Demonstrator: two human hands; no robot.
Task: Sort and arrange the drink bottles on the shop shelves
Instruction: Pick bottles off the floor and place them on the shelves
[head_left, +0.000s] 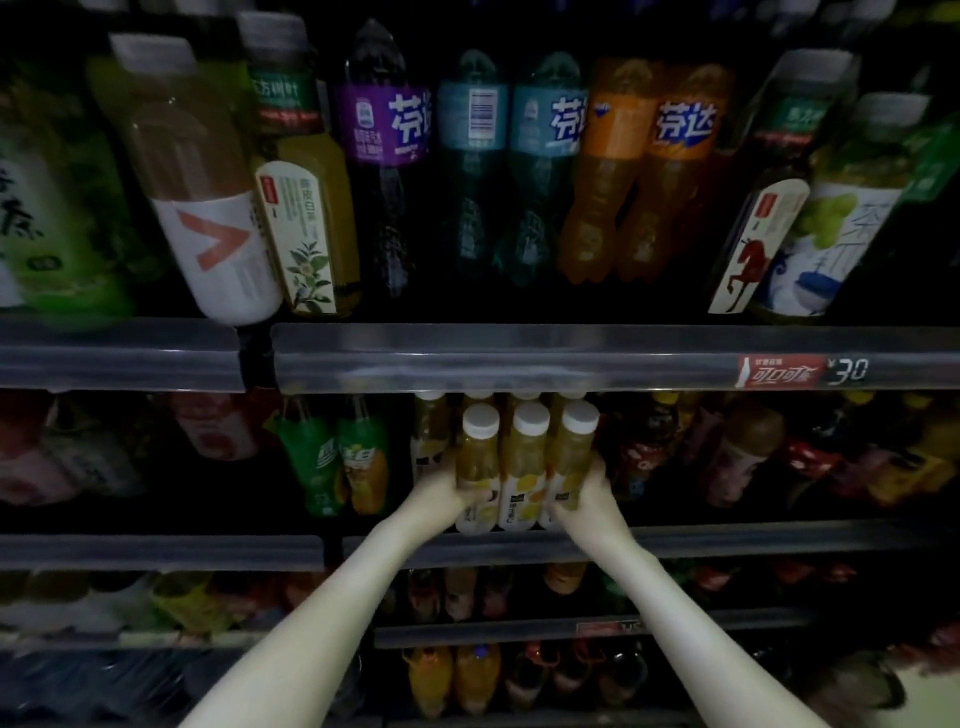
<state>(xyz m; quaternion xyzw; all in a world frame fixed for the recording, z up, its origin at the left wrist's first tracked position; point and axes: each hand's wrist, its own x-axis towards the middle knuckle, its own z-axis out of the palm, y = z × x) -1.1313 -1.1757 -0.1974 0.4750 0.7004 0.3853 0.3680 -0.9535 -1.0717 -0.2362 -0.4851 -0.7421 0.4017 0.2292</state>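
Centre of the frame, middle shelf: we've got three juice bottles (525, 467) squeezed side by side between both hands. Our left hand (441, 493) curls round the left one and our right hand (589, 496) wraps the right one. The middle one is held only by that sideways press, likely so the trio moves as one block. They're upright at the shelf lip (727, 538), in line with matching bottles behind; we can't tell if the bases rest or hover. They're smooth clear plastic cylinders with flat white caps and pale fruit labels, and they look slippery if the squeeze eases. Above, waisted soda bottles (644, 171) stand behind the clear upper rail (519, 358).
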